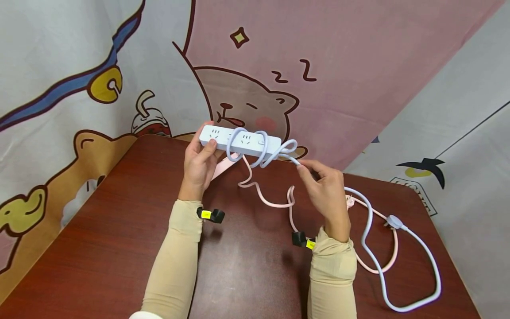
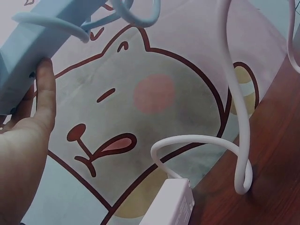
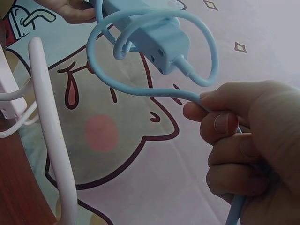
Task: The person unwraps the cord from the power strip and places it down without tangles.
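Note:
A pale blue power strip (image 1: 221, 139) is held up over the back of the table, its left end gripped by my left hand (image 1: 198, 166) with the thumb on the socket face. Its own blue cord (image 1: 264, 148) loops loosely around the strip's middle and right part. My right hand (image 1: 327, 188) pinches that cord a short way off the strip's right end, and the fingers curl round it, as the right wrist view shows. From there the cord runs down to a blue plug (image 1: 394, 222) at the right.
Behind the blue strip, a pink power strip (image 1: 225, 167) lies at the table's back edge. Its pink cord (image 1: 275, 204) winds across the table to a pink plug (image 1: 350, 202), partly behind my right hand. A printed cloth (image 1: 342, 53) hangs behind the brown table (image 1: 99, 248).

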The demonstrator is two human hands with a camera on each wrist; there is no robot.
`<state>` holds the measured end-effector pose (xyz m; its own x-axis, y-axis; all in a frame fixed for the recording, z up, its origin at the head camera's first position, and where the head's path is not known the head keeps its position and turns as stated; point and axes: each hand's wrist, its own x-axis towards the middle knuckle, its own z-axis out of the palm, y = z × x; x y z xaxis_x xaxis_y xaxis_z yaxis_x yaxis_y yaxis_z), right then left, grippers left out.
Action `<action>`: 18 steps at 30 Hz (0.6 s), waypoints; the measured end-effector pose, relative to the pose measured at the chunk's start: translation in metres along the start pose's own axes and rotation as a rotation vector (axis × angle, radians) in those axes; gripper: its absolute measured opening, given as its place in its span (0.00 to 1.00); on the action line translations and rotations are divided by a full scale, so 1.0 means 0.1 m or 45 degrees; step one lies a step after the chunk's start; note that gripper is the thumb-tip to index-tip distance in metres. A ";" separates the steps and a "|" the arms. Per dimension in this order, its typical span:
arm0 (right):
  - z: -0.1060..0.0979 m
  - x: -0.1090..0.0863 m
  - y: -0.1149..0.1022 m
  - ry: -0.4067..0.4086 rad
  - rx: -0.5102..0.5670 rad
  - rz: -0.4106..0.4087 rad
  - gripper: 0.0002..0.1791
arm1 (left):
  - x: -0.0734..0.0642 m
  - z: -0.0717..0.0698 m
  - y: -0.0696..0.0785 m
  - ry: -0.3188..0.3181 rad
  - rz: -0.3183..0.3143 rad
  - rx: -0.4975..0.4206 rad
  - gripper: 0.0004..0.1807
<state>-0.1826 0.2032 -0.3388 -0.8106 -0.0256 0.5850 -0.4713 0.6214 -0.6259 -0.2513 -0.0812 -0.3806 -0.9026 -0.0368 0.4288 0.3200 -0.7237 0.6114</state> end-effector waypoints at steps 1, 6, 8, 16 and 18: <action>0.00 0.00 0.00 -0.011 -0.003 0.002 0.06 | 0.00 0.00 0.00 0.005 0.003 0.001 0.22; 0.01 -0.01 0.00 -0.053 -0.028 0.023 0.06 | 0.01 0.00 0.00 0.034 0.010 0.040 0.21; 0.01 -0.01 0.00 -0.064 -0.036 0.030 0.06 | 0.01 0.00 0.00 0.046 0.010 0.054 0.21; 0.01 -0.02 -0.01 -0.112 -0.069 0.028 0.05 | 0.01 0.02 0.00 0.094 0.003 0.108 0.23; 0.00 -0.02 -0.02 -0.127 -0.073 0.019 0.04 | 0.01 0.01 -0.01 0.097 0.003 0.116 0.25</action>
<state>-0.1798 0.2022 -0.3389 -0.8494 -0.0920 0.5197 -0.4406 0.6658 -0.6022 -0.2524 -0.0800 -0.3796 -0.9199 -0.0936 0.3807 0.3441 -0.6580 0.6698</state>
